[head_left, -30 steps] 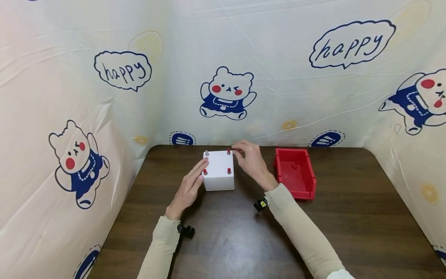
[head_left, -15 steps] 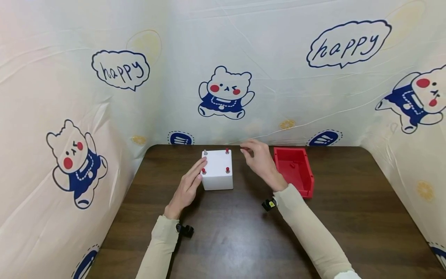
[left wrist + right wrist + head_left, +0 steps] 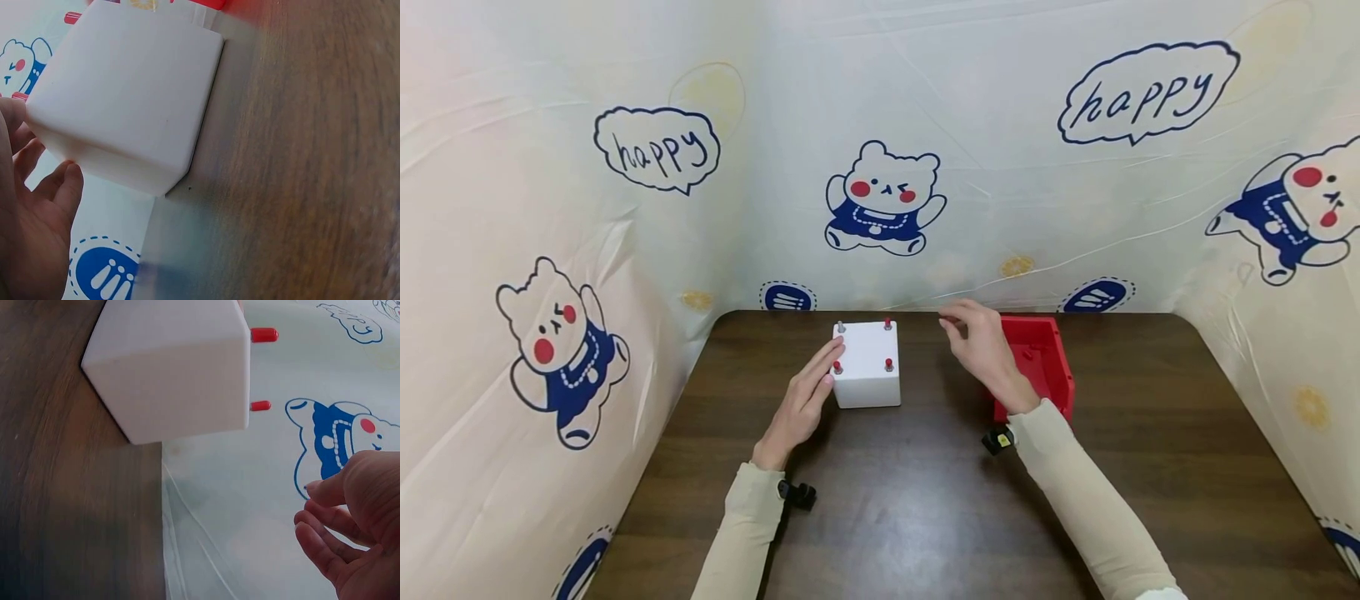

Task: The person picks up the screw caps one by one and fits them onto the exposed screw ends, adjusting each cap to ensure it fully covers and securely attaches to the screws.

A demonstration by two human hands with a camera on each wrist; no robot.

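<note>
A white box (image 3: 867, 392) stands on the table with small metal posts on its top corners. Red caps cover the back right post (image 3: 887, 323), the front right post (image 3: 889, 365) and the front left post (image 3: 838, 367). The back left post (image 3: 841, 327) is bare metal. My left hand (image 3: 797, 408) rests against the box's left side, straight fingers reaching over the top edge. Its thumb (image 3: 70, 187) touches the wall in the left wrist view. My right hand (image 3: 983, 346), fingers loosely bent and nothing visible between them, hovers between box and red bin.
To the right lies a red open-front bin (image 3: 1063, 367), partly covered by my right forearm. Small red caps (image 3: 1028, 353) lie inside it. Behind the brown table (image 3: 880, 483) hangs a printed curtain (image 3: 760, 208).
My right hand has drawn away from the back right red-capped post and moved right toward the bin. My left hand stays against the box, which has not moved on the table.
</note>
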